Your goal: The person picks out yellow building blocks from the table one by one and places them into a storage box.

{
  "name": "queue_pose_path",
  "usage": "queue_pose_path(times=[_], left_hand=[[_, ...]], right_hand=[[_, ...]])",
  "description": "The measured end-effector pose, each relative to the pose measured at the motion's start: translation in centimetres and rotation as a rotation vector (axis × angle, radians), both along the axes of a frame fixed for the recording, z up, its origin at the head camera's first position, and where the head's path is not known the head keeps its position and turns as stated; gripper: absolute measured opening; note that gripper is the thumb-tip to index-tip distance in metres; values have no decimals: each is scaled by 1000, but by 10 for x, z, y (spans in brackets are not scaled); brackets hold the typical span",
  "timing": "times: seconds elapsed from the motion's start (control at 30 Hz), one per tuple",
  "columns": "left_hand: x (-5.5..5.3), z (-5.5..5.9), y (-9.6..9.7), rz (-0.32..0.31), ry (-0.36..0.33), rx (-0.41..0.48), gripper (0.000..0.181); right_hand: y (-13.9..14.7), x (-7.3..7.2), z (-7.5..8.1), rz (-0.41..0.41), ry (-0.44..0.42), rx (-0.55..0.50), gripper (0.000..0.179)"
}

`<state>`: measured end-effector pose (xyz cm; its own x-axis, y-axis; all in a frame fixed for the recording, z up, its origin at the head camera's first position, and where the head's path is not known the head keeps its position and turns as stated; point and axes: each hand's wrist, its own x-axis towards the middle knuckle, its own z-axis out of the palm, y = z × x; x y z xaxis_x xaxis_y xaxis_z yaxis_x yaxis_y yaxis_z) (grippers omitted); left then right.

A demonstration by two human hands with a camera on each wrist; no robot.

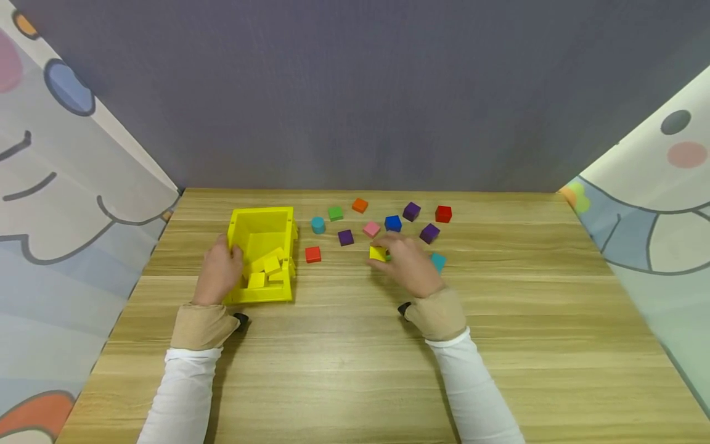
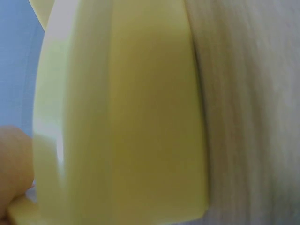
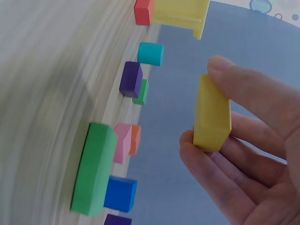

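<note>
My left hand point(image 1: 216, 271) grips the left wall of a yellow bin point(image 1: 261, 295), its thumb over the rim. Several yellow blocks point(image 1: 257, 280) lie inside near the front. In the left wrist view the yellow wall of the bin point(image 2: 150, 112) fills the middle, with part of a finger at the left edge. Between thumb and fingers my right hand point(image 1: 407, 262) pinches a yellow block point(image 3: 212, 115), held above the table. A long green block point(image 3: 93, 171) lies below it, mostly covered by the hand in the head view.
Around the right hand lie blue point(image 1: 392, 223), pink point(image 1: 371, 229), purple point(image 1: 429, 233) and teal point(image 1: 438, 262) blocks. Nearer the bin are a red block point(image 1: 313, 254) and a teal cylinder point(image 1: 318, 225). A grey panel point(image 1: 366, 92) stands behind the wooden table point(image 1: 344, 382).
</note>
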<state>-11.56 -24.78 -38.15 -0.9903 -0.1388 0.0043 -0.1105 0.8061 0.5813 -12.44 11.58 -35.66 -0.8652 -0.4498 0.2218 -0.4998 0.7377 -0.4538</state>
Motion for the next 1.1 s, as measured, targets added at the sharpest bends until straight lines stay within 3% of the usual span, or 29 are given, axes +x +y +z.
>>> queue_pose_path(times=[0.37, 0.6, 1.1], left_hand=[[1, -5, 4, -17, -21, 22, 38], [-1, -3, 1, -9, -12, 31, 39], [-3, -1, -1, 5, -3, 22, 37]], right_hand=[[-25, -1, 1, 48, 11, -26, 31], [-49, -3, 6, 112, 68, -39, 30], [-89, -3, 7, 171, 47, -59, 35]])
